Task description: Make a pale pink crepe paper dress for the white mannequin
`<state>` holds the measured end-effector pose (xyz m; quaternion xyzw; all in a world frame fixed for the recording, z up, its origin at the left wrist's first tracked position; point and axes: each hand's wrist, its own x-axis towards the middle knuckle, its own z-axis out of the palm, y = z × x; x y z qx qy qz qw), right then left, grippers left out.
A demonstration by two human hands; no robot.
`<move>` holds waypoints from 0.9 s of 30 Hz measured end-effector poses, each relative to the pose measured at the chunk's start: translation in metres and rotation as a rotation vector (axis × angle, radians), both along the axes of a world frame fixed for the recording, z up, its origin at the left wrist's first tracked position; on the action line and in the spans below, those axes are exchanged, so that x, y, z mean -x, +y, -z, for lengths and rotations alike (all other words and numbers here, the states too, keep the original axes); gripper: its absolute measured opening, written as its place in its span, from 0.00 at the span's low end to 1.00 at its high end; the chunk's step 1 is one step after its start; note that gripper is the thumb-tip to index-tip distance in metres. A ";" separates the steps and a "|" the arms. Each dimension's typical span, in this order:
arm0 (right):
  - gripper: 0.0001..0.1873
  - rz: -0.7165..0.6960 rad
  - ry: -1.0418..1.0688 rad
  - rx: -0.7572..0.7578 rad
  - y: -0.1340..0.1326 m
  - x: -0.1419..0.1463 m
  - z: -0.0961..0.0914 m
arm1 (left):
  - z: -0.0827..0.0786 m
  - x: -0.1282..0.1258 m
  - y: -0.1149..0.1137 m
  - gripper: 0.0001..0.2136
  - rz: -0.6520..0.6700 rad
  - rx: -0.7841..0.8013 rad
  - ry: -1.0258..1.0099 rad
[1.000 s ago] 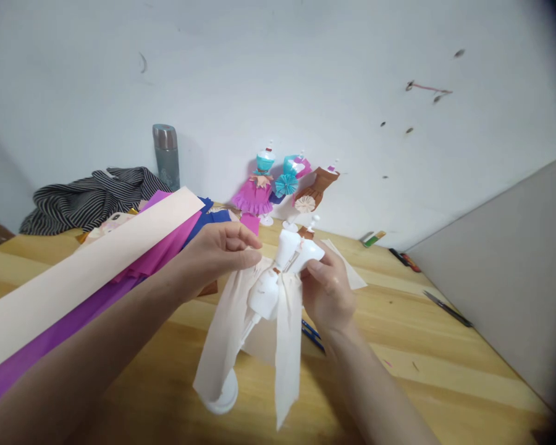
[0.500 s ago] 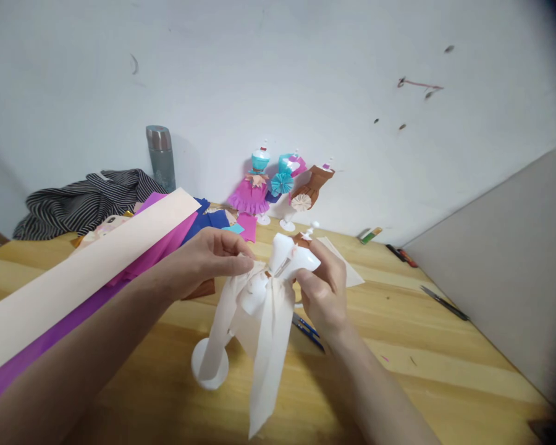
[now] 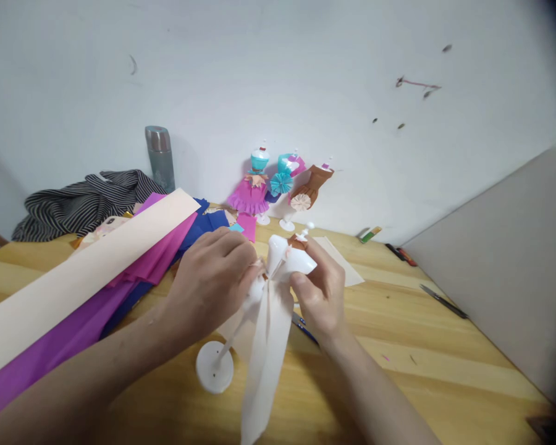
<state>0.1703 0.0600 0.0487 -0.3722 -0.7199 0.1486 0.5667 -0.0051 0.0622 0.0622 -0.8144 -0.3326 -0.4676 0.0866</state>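
Observation:
A small white mannequin [image 3: 278,250] on a thin stand is tilted over the table, its round base [image 3: 214,367] at the lower left. My right hand [image 3: 322,290] is closed around its upper body. At the waist, my left hand [image 3: 217,272] is closed, pinching a gathered bit of cream crepe paper [image 3: 257,267]; its fingertips are partly hidden. A long cream paper strip [image 3: 269,358] hangs from the waist toward the table's front. A brown band [image 3: 299,242] shows near the mannequin's neck.
Three dressed mannequins [image 3: 251,193] stand by the wall. Crepe paper sheets [image 3: 97,281] lie in a pile at the left, near a striped cloth [image 3: 92,201] and a thermos [image 3: 160,157]. Blue-handled snips [image 3: 306,327] lie beneath my right hand. A dark pointed tool [image 3: 443,302] lies at the right.
My left hand has turned over and moved in against the waist, gathering the paper piece that hung on the left. The stand's base is now more exposed. My right hand keeps its hold.

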 end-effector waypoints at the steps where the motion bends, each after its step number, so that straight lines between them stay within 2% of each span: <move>1: 0.05 0.004 -0.003 -0.015 -0.001 0.001 -0.001 | 0.000 -0.001 -0.002 0.09 0.007 -0.006 0.012; 7: 0.06 0.013 -0.019 -0.069 -0.004 0.001 -0.003 | -0.004 -0.003 -0.006 0.08 0.135 0.228 -0.080; 10: 0.06 0.010 -0.024 -0.078 -0.004 0.001 -0.003 | -0.006 -0.002 -0.005 0.08 0.186 0.285 -0.108; 14: 0.07 0.018 -0.012 -0.080 -0.004 0.002 -0.004 | -0.004 -0.002 -0.005 0.07 0.200 0.236 -0.105; 20: 0.09 0.030 -0.009 -0.096 -0.005 0.004 -0.007 | -0.003 -0.003 -0.009 0.10 0.090 0.085 -0.031; 27: 0.09 0.054 -0.001 -0.130 -0.006 0.006 -0.006 | -0.005 -0.003 -0.012 0.12 0.078 0.055 0.058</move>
